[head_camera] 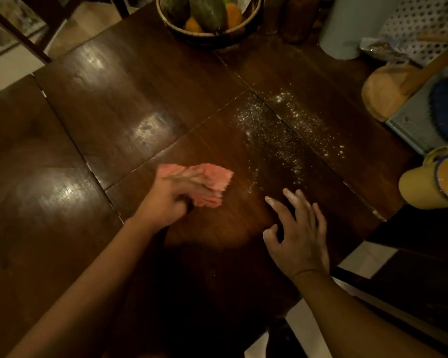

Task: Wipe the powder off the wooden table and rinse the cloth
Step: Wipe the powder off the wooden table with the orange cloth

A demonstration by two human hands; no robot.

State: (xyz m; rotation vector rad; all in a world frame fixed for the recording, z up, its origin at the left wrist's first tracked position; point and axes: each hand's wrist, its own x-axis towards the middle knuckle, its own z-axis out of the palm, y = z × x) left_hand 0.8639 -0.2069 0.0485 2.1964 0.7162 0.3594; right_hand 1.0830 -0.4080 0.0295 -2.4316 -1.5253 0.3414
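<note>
dark glossy wooden worktop (140,86) of several panels, in a dim room, with pale floor tiles (367,257) past the near right corner. at the far edge a fruit basket (207,37); at the right edge a yellow jug (429,182). white powder (277,135) scattered right of centre, across a seam. pink cloth (212,184) just left of it, bunched and gripped in the blurred left hand (166,200). right hand (300,239) near, fingers spread, tips dusted white.
</note>
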